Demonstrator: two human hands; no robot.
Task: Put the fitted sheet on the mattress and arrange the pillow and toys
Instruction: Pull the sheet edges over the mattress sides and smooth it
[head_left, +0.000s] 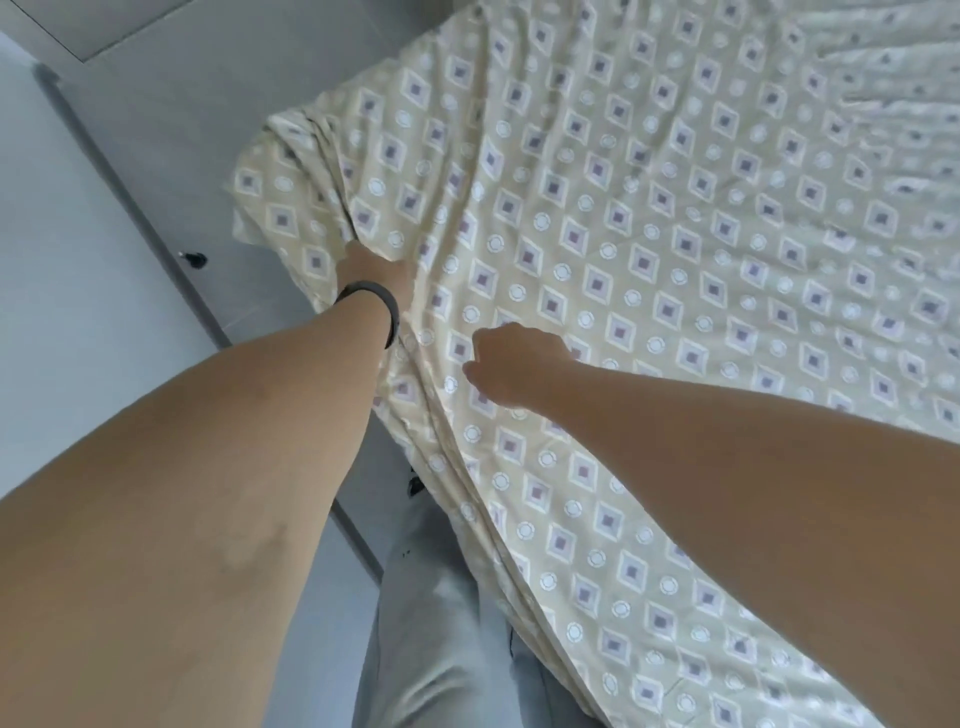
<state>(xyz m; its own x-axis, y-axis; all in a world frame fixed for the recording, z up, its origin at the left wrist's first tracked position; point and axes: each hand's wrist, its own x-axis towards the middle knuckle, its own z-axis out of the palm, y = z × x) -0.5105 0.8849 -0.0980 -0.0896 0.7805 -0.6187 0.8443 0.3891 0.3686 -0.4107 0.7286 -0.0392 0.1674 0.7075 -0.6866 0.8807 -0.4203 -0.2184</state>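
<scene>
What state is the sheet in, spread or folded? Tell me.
Spread: the fitted sheet lies across the bed, wrinkled, bunched at the corner beside the left hand.

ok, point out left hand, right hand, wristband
left hand (376, 270): head view, back of the hand, gripping the sheet.
right hand (511, 361): head view, back of the curled hand on the sheet.
wristband (382, 299): head view, dark band on left wrist.

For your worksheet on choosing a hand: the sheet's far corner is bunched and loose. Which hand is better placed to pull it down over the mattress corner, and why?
Probably the left hand: it already grips the fitted sheet in the bunched folds near that corner. The right hand sits nearer the person, on the flat top.
</scene>
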